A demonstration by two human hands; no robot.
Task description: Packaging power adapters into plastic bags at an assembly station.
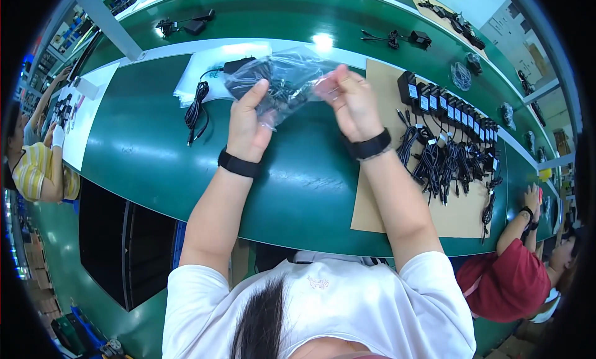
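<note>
L fingers (pixel 254 94) + R fingers (pixel 342 77) hold clear bag (pixel 303 68) w/ blk adapter (pixel 246 81).

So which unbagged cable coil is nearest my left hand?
The black coil left of your left hand, by the pale plastic sheets; the other unbagged coils lie farther off, many on the brown board.
</note>
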